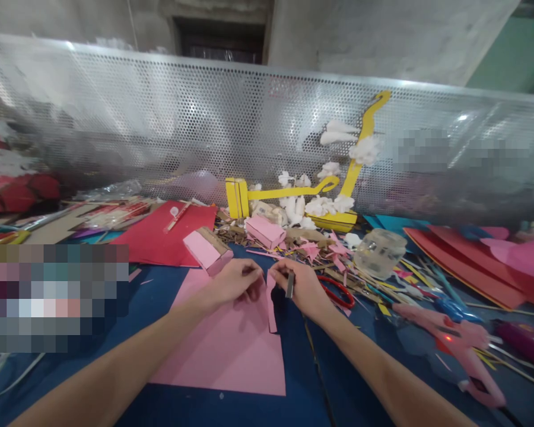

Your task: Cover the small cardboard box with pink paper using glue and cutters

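Observation:
A sheet of pink paper (222, 356) lies on the blue work surface below my hands. Along its right edge a narrow pink paper strip (271, 311) stands partly apart from the sheet. My left hand (235, 280) is closed in a pinch at the sheet's upper right edge; its fingertips partly hide what they grip. With thumb and finger, my right hand (302, 287) pinches the top of the strip. A craft knife (290, 284) with a grey metal end is also tucked in that hand. A pink-covered cardboard box (207, 250) sits just beyond my left hand.
Red-handled scissors (338, 292) lie beside my right hand. A pink glue gun (454, 341) with a lit red light rests at right. Behind are paper scraps (311, 246), a clear plastic container (380, 254), yellow paper-covered pieces (237, 198) and red sheets (160, 231). A perforated metal panel (160, 118) stands at the back.

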A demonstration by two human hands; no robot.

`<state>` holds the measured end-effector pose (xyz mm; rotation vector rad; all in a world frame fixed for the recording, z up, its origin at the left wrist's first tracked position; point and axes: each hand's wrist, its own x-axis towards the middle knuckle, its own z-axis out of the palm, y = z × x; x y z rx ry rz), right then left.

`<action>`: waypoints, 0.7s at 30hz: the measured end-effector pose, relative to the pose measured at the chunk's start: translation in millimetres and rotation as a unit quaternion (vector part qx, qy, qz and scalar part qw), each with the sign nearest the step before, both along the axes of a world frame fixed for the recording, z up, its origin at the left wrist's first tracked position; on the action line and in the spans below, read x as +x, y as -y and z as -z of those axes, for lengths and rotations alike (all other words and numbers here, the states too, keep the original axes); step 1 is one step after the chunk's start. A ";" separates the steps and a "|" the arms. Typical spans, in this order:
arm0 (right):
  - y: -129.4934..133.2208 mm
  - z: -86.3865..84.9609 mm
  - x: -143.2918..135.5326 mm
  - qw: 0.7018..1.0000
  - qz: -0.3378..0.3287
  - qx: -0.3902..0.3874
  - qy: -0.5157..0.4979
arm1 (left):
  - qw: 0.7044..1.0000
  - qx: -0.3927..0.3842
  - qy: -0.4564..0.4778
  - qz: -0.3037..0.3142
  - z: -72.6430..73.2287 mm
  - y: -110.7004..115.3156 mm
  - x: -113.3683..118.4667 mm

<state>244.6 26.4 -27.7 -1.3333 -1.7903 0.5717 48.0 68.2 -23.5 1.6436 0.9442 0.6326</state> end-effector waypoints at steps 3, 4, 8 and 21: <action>4.1 -1.6 1.5 1.000 0.004 -0.001 -0.001 | 1.000 -0.010 0.007 -0.004 -2.0 2.2 0.1; 5.9 -2.8 2.8 1.000 0.004 -0.002 -0.001 | 1.000 -0.013 0.009 -0.004 -2.0 2.0 0.0; 10.9 -10.3 12.4 1.000 0.007 0.004 -0.005 | 1.000 -0.018 0.012 -0.005 1.0 -1.1 -0.2; 12.0 -21.1 14.8 0.999 -0.012 0.050 -0.008 | 0.997 0.061 0.050 0.014 -22.2 17.0 5.5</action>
